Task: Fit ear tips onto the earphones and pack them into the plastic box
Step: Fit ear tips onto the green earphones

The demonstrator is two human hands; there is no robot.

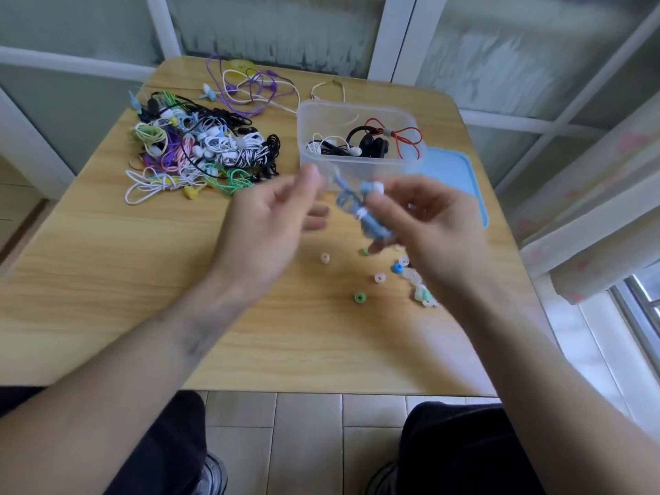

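With a few earphones lying in the plastic box (360, 162) and a big pile (200, 151) waiting on the counter (107, 266), the right hand (428, 223) is gripping a blue bundled pair (360, 209), seemingly tipped, left hand (271, 216) hanging open.

Wooden table (107, 266) carries an earphone pile (203, 151); plastic box (357, 141); blue lid (460, 180); scattered ear tips (360, 297).

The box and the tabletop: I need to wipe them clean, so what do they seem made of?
The plastic box looks like translucent, slightly frosted plastic: the earphones inside show through its walls. The table looks like wood-grain laminate or veneer, pale with printed-looking streaks and a smooth matte sheen; solid wood cannot be ruled out.
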